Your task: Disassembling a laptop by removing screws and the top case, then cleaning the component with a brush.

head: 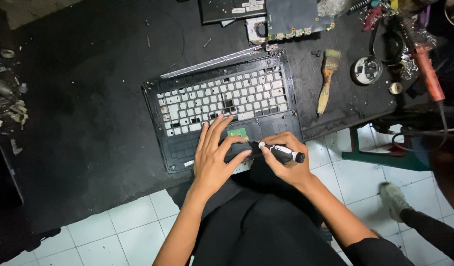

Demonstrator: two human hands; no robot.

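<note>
A black laptop top cover (163,128) lies upside down on the dark workbench, the white backs of its keys showing. My left hand (214,157) rests flat on its lower part, fingers spread beside a small green circuit board (237,132). My right hand (286,160) grips a black and white screwdriver (281,151), its tip pointing left at the cover's front edge near my left fingertips.
A wooden-handled paintbrush (326,81) lies right of the cover. A green motherboard (292,19) and a fan (256,30) sit at the back. A round tin (367,70) and a soldering iron (426,74) lie at the far right. Another person's shoe (393,199) stands on the white tiles.
</note>
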